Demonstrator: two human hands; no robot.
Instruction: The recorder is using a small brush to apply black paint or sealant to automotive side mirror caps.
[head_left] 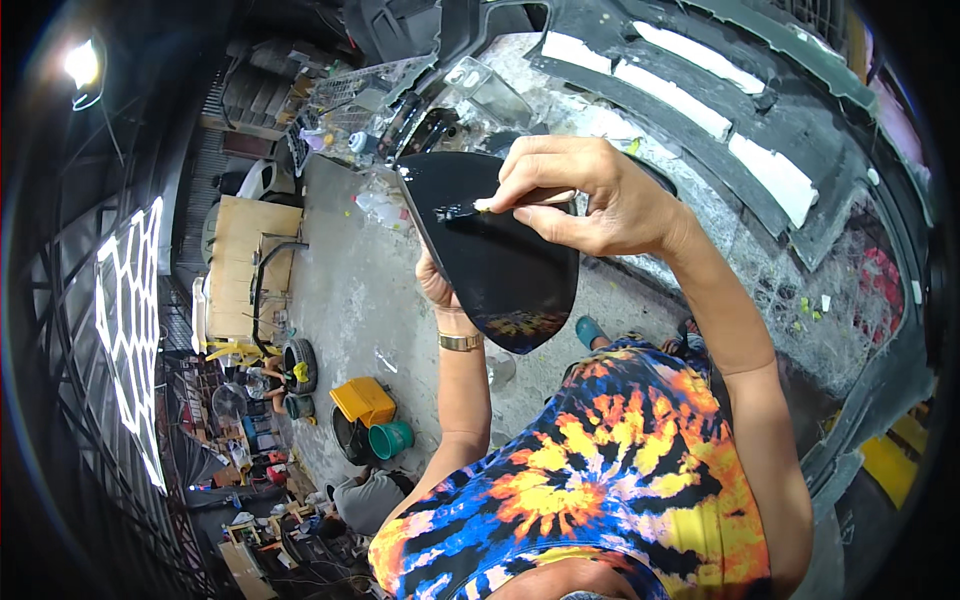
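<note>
Concrete workshop floor (345, 290) below; left hand (437, 283) grips the glossy black panel (500, 250) from behind; right hand (590, 195) pinches a small brush (470, 208) on it; panel looks stiff, light, slippery; edges suit holding.

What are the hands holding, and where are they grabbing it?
The left hand holds a glossy black panel from behind, near its lower left edge. The right hand pinches a small brush by its handle, bristles on the panel.

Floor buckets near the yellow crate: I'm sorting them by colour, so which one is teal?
The small teal bucket right of the yellow crate; the black tub beside it is dark.
</note>
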